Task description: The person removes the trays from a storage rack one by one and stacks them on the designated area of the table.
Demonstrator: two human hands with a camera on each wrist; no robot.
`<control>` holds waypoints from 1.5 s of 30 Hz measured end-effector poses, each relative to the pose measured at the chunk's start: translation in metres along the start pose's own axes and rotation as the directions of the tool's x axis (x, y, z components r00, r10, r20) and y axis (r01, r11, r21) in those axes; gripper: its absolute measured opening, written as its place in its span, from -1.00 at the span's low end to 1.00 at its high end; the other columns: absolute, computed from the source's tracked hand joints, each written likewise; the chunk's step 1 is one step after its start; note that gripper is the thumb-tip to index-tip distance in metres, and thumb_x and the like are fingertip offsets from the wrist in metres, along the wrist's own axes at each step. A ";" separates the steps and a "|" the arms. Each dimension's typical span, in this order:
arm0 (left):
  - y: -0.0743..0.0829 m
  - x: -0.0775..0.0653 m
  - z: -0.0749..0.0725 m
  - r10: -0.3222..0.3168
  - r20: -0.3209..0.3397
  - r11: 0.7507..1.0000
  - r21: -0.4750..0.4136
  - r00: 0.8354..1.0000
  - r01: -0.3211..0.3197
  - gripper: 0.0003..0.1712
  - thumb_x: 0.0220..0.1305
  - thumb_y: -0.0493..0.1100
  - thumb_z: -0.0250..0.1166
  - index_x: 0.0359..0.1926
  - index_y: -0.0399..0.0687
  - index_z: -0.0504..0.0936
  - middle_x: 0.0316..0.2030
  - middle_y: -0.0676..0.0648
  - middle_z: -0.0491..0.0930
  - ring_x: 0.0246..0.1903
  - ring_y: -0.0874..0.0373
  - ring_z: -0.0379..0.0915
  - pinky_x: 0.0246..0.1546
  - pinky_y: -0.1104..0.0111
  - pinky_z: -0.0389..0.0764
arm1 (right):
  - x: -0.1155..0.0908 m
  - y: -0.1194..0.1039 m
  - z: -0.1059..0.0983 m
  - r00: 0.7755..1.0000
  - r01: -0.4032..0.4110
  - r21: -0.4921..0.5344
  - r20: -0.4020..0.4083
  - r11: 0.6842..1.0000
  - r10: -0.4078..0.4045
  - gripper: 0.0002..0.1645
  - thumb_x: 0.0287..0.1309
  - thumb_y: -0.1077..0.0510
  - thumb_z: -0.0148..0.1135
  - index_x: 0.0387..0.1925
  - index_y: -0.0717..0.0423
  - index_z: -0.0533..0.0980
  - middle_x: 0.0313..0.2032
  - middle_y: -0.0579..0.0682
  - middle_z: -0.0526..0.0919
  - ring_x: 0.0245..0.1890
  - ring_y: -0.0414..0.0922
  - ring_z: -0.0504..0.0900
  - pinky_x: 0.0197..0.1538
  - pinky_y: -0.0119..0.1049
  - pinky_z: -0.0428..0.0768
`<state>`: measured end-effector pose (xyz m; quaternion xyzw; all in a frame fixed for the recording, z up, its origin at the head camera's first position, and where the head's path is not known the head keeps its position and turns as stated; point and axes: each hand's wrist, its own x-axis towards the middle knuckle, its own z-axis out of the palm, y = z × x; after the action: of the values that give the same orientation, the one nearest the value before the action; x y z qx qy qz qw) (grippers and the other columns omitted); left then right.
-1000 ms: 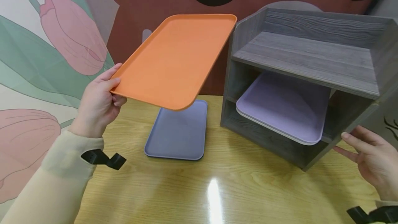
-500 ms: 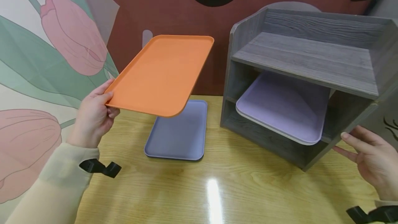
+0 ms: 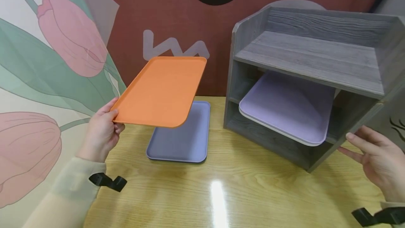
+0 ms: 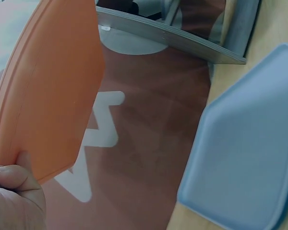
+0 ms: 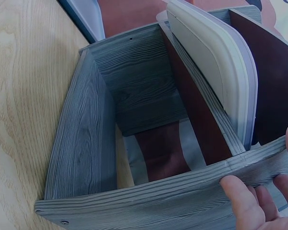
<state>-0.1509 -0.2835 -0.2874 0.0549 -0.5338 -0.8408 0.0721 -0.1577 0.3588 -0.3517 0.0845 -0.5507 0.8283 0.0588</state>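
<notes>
An orange rectangular tray (image 3: 159,91) hangs in the air, tilted, its near left corner pinched by my left hand (image 3: 102,135) with the thumb on top. Beneath and behind it, partly covered in the head view, a blue-grey tray (image 3: 180,143) lies flat on the table. My right hand (image 3: 378,163) rests with its fingertips against the right side panel of a grey wooden shelf (image 3: 326,49). In the right wrist view its fingers (image 5: 242,196) touch the outer face of that panel. A lavender tray (image 3: 289,110) lies on the shelf's middle board, its front end sticking out.
Under the lavender tray a white tray (image 5: 201,52) shows its edge. The shelf stands at an angle at the right of the wooden table (image 3: 253,186). A printed wall sheet (image 3: 171,17) runs behind the table and along its left side.
My left hand has lowered the orange tray, first leftward and down, then further down, so it now hangs closer to the blue-grey tray. The right hand and the shelf have stayed put.
</notes>
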 end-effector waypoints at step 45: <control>-0.123 0.009 -0.019 -0.041 -0.203 0.957 0.275 0.978 0.097 -0.38 0.46 -0.31 -0.31 0.51 -0.08 -0.05 0.28 -0.31 0.18 -0.74 0.37 0.11 -0.69 0.57 0.19 | -0.001 -0.002 0.001 0.999 -0.028 0.031 -0.025 0.999 0.029 -0.67 0.26 0.56 -0.03 -0.29 0.21 0.59 -0.33 -0.09 0.53 -0.28 -0.22 0.57 -0.31 -0.20 0.68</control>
<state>-0.1640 -0.2505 -0.4069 0.1657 -0.6367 -0.7482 0.0860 -0.1566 0.3584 -0.3498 0.0670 -0.5385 0.8383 0.0526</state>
